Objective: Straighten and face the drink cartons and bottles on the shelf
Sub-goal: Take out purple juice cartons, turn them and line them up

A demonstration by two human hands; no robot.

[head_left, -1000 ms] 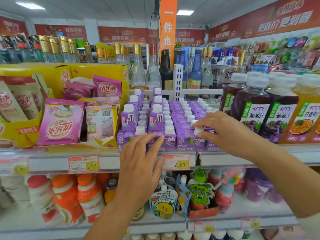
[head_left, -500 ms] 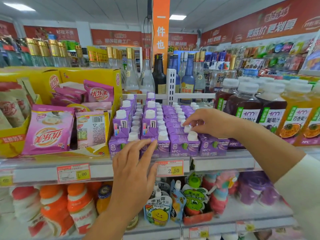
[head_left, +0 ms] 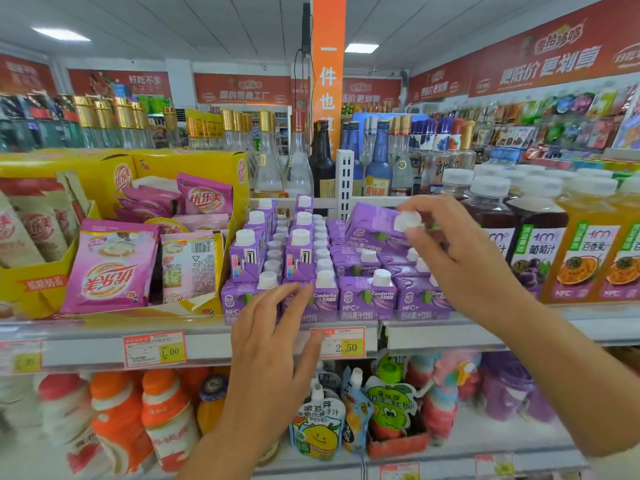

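Here my right hand (head_left: 460,258) has its grip pinched on the cap (head_left: 408,221) of a purple carton (head_left: 372,225), tilted above the rows at frame centre. I judge it light and stiff, but it pivots from the cap, so its sides are safer. My left hand (head_left: 273,337), grip released, touches the front row (head_left: 360,296) on the shelf (head_left: 86,355).
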